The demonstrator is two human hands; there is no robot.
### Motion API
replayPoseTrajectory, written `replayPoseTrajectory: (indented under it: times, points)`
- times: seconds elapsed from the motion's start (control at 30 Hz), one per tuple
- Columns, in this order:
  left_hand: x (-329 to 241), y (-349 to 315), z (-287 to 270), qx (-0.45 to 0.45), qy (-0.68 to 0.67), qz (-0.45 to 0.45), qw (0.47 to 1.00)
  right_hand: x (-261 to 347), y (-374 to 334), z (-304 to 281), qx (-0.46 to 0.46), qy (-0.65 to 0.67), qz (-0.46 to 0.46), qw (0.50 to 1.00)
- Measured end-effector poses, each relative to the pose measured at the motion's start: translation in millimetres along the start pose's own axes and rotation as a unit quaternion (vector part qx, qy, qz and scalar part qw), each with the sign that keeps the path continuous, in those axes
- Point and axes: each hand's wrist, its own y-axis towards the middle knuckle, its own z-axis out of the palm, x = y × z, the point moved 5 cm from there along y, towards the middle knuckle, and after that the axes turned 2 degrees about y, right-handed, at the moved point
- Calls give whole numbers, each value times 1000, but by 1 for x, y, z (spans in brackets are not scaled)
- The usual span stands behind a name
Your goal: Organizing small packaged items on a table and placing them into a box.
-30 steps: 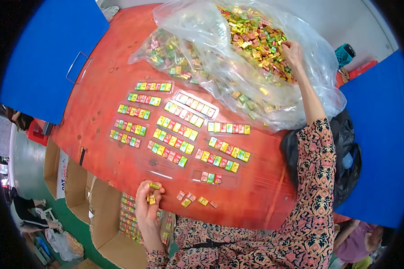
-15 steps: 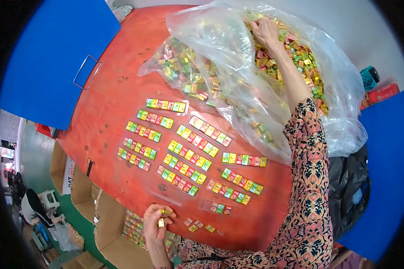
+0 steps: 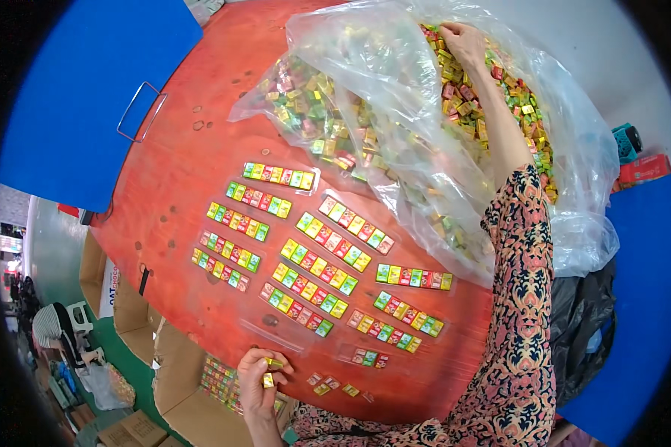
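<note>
My left hand (image 3: 256, 382), near the table's front edge, is closed on small yellow wrapped candies (image 3: 268, 380). At the far right, my right hand (image 3: 464, 46) dips into a large clear plastic bag (image 3: 373, 67) heaped with wrapped candies (image 3: 462, 100) in yellow, green, red and pink. Its fingers are bent together at the pile; what they grip, if anything, cannot be made out. Between the hands lie several clear strips filled with candies (image 3: 317, 267) in rows. A shorter, part-filled strip (image 3: 369, 357) and a few loose candies (image 3: 323, 387) lie closer to me.
The red tabletop (image 3: 179, 216) carries everything. Below its left edge stands an open cardboard box (image 3: 183, 372) holding packed candies. Blue panels (image 3: 89, 97) flank the table on both sides. A black plastic bag (image 3: 581, 328) hangs at the right, under the clear bag.
My right hand has shifted slightly right and away within the candy pile, its fingers now more drawn together. My left hand still holds the yellow candies, nearly in place.
</note>
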Motion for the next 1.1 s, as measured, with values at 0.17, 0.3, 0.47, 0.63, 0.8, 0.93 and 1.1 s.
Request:
replayPoseTrajectory:
  times: [0.17,0.3,0.47,0.63,0.8,0.93,1.1]
  points:
    - [4,2,-1,9,-4,-4,1000,16,9,20,39,-309,-92,946]
    - [2,-1,-6,-2,21,-6,1000,35,-15,32,12,-345,-295,891]
    - [-1,1,-6,-44,52,1,998,36,-21,32,33,-276,-380,882]
    - [-4,-2,0,33,9,-21,999,2,8,20,92,-299,-315,896]
    - [2,-2,-7,37,-5,-13,999,14,-10,12,86,-120,-157,977]
    - [4,-1,-2,63,-4,-16,998,-61,16,2,57,-143,-217,964]
    - [7,-7,-6,70,-30,-5,997,-69,0,3,121,-54,-137,982]
